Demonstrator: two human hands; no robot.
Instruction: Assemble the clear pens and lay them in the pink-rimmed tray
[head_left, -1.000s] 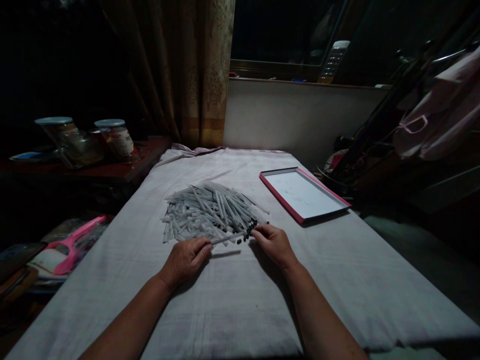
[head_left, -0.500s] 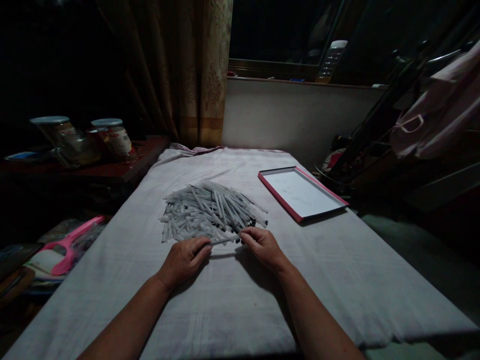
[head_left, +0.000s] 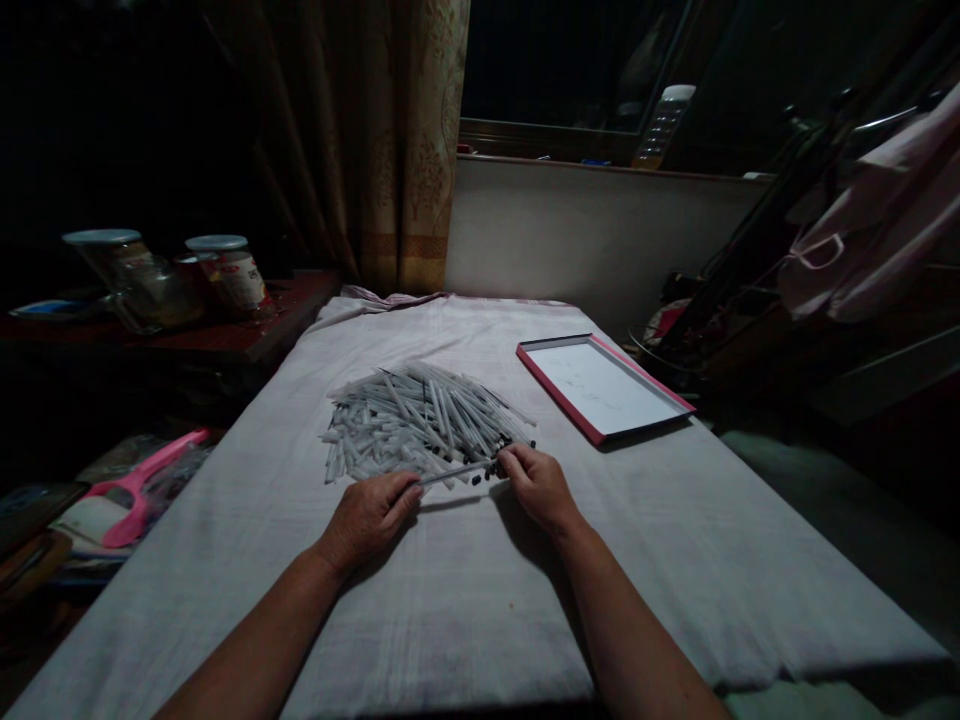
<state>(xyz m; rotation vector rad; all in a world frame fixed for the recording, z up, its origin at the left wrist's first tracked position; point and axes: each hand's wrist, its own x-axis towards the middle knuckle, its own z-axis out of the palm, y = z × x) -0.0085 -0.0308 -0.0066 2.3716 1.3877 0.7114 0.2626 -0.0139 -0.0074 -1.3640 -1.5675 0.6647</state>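
The fingers of the left hand are pinched on one end of a slim pale grey plastic tube. The right hand has its fingertips closed on the other, darker end. The tube hangs level between the two hands, just above the cloth and right at the near edge of a loose heap of matching grey tubes. These are smooth, straight and thin, and lie criss-crossed. A few small black caps are scattered at the heap's right corner, just beside the right hand.

Everything rests on a pale, faintly checked woven cloth that covers the long table and is creased at its far end. Beyond the right hand, well apart from it, lies a flat rectangular tray with a red rim and white floor.

On the dark wooden shelf to the left stand two glass jars with pale lids. The nearer one has a label with red print, too small to read. Lower down lies a pink plastic handle. A patterned brown curtain hangs behind the table, a grey remote control leans on the window sill, and pink fabric hangs at the right.
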